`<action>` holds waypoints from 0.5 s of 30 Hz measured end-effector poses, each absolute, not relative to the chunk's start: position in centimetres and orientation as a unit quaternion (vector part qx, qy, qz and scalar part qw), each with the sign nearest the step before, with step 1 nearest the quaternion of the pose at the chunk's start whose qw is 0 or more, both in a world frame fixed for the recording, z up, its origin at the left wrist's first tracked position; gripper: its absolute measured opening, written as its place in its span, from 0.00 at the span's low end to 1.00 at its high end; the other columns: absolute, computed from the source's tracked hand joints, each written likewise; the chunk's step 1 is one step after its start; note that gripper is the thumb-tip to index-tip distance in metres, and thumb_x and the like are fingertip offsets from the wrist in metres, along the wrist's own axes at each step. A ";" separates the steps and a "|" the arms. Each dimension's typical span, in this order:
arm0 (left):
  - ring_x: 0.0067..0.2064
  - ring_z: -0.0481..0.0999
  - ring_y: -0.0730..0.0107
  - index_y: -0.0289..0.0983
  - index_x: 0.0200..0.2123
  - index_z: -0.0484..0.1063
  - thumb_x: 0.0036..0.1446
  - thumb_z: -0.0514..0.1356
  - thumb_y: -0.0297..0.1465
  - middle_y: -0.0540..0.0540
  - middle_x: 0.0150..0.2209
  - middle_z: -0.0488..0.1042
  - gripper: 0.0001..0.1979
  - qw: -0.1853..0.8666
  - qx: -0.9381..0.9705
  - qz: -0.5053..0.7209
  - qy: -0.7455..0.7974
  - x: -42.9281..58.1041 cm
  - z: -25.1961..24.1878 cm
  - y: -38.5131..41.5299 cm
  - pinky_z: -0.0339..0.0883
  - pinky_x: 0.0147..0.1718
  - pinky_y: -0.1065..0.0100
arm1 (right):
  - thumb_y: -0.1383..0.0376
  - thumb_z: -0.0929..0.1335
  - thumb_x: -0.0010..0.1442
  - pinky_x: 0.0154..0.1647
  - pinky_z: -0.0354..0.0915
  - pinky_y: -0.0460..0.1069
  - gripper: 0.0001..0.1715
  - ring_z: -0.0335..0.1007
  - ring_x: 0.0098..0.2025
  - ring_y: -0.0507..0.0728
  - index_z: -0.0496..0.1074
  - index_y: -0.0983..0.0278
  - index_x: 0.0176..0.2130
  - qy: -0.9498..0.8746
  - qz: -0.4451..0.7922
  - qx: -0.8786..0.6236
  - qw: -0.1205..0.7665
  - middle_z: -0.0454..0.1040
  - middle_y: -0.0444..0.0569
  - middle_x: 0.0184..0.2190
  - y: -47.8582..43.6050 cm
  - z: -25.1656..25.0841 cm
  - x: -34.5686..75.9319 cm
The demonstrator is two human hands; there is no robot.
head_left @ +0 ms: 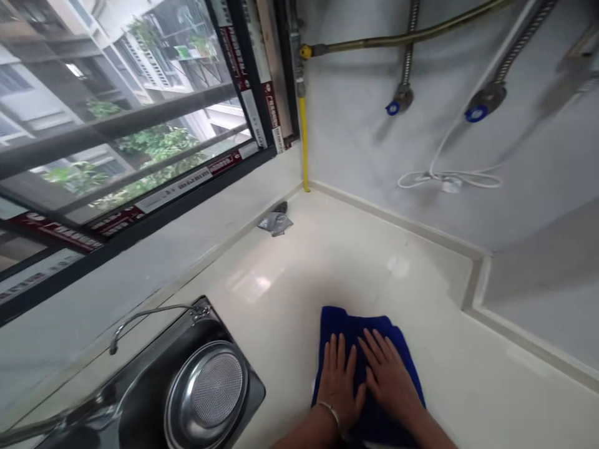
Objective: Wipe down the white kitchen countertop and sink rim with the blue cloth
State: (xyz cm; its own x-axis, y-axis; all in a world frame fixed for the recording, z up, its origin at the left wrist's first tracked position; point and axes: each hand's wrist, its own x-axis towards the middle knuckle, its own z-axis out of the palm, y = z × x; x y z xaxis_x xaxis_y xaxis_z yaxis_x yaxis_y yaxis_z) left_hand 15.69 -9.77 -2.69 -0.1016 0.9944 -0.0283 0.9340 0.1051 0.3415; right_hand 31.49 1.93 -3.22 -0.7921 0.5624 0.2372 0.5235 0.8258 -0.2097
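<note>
A dark blue cloth lies spread on the glossy cream countertop, near the bottom of the view. My left hand rests palm down on its left part, fingers spread and pointing away from me; a bracelet circles that wrist. Beside it, my right hand also presses flat on the cloth, its fingers apart and angled up to the left. The two thumbs are close together. Part of the cloth is covered by my hands and forearms.
At lower left, a metal sink holds a perforated steel colander beside a curved faucet. A small grey plastic packet lies by the window wall. A yellow pipe meets the corner; a bundled white cord hangs on the wall.
</note>
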 end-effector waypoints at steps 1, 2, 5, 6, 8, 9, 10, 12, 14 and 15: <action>0.77 0.35 0.35 0.43 0.75 0.33 0.64 0.55 0.42 0.35 0.77 0.28 0.44 0.144 0.678 0.131 0.709 16.5 -2.5 -8.2 0.53 0.72 0.31 | 0.68 0.61 0.67 0.74 0.51 0.66 0.45 0.44 0.77 0.65 0.42 0.58 0.77 -0.934 0.052 -0.323 0.147 0.46 0.49 0.77 2.1 -3.6 33.3; 0.77 0.34 0.36 0.43 0.75 0.33 0.64 0.55 0.43 0.35 0.77 0.27 0.44 0.157 0.698 0.142 0.685 17.3 -2.4 -6.7 0.52 0.72 0.32 | 0.66 0.61 0.68 0.74 0.52 0.67 0.45 0.43 0.77 0.66 0.40 0.58 0.77 -0.921 0.040 -0.357 0.148 0.46 0.50 0.77 2.2 -3.8 34.9; 0.78 0.34 0.41 0.45 0.75 0.34 0.64 0.55 0.46 0.38 0.78 0.28 0.44 0.171 0.743 0.167 0.625 19.4 -2.3 -2.4 0.49 0.74 0.37 | 0.63 0.59 0.70 0.72 0.52 0.70 0.44 0.43 0.77 0.69 0.37 0.59 0.78 -0.881 0.011 -0.448 0.151 0.43 0.52 0.78 2.6 -4.4 38.2; 0.78 0.34 0.44 0.46 0.75 0.36 0.64 0.55 0.47 0.39 0.78 0.30 0.43 0.170 0.751 0.174 0.614 19.9 -2.2 -1.2 0.49 0.75 0.39 | 0.63 0.58 0.70 0.72 0.52 0.71 0.44 0.43 0.77 0.70 0.36 0.59 0.78 -0.867 0.002 -0.473 0.153 0.42 0.52 0.78 2.8 -4.5 38.5; 0.78 0.36 0.50 0.48 0.74 0.38 0.66 0.53 0.47 0.43 0.79 0.34 0.40 0.166 0.755 0.185 0.607 20.2 -2.2 0.3 0.49 0.76 0.44 | 0.64 0.58 0.69 0.71 0.51 0.73 0.45 0.42 0.77 0.73 0.35 0.60 0.78 -0.839 -0.018 -0.520 0.160 0.39 0.55 0.78 3.7 -4.5 38.0; 0.78 0.38 0.53 0.50 0.74 0.39 0.67 0.52 0.46 0.45 0.79 0.36 0.38 0.162 0.751 0.190 0.611 20.0 -2.1 0.7 0.50 0.76 0.46 | 0.64 0.58 0.69 0.70 0.51 0.74 0.46 0.41 0.77 0.75 0.34 0.62 0.78 -0.826 -0.026 -0.539 0.163 0.37 0.57 0.78 4.2 -4.5 37.2; 0.78 0.39 0.55 0.50 0.74 0.40 0.68 0.50 0.45 0.47 0.79 0.39 0.36 0.157 0.741 0.193 0.623 19.5 -2.1 0.7 0.52 0.76 0.48 | 0.64 0.59 0.68 0.70 0.50 0.76 0.47 0.39 0.77 0.77 0.33 0.63 0.78 -0.819 -0.032 -0.550 0.162 0.35 0.59 0.78 4.9 -4.4 36.0; 0.78 0.42 0.55 0.50 0.74 0.41 0.68 0.50 0.42 0.47 0.78 0.43 0.34 0.145 0.706 0.195 0.665 18.0 -2.1 0.1 0.55 0.74 0.47 | 0.65 0.61 0.67 0.70 0.49 0.76 0.49 0.38 0.77 0.78 0.32 0.65 0.77 -0.828 -0.031 -0.540 0.150 0.34 0.62 0.78 6.1 -4.0 32.8; 0.77 0.46 0.51 0.49 0.74 0.41 0.68 0.51 0.39 0.45 0.77 0.46 0.35 0.129 0.657 0.193 0.717 15.7 -2.1 -1.2 0.59 0.73 0.44 | 0.65 0.62 0.66 0.71 0.48 0.74 0.50 0.39 0.77 0.76 0.34 0.66 0.77 -0.860 -0.015 -0.494 0.128 0.35 0.62 0.78 7.1 -3.5 28.9; 0.77 0.47 0.50 0.49 0.74 0.42 0.67 0.52 0.38 0.44 0.77 0.47 0.35 0.120 0.631 0.191 0.743 14.5 -2.1 -2.0 0.61 0.72 0.42 | 0.65 0.62 0.66 0.72 0.47 0.72 0.49 0.39 0.77 0.75 0.37 0.66 0.77 -0.877 -0.003 -0.466 0.117 0.36 0.61 0.78 7.4 -3.1 26.9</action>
State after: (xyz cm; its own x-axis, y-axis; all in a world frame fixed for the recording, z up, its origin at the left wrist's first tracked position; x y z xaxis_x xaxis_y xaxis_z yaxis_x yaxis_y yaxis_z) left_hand 14.47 -1.97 -2.08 -0.1756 0.9825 0.0619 0.8908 0.1318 0.4349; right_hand 26.92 7.37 -3.09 -0.5385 0.8163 0.2089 0.8178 0.5661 -0.1039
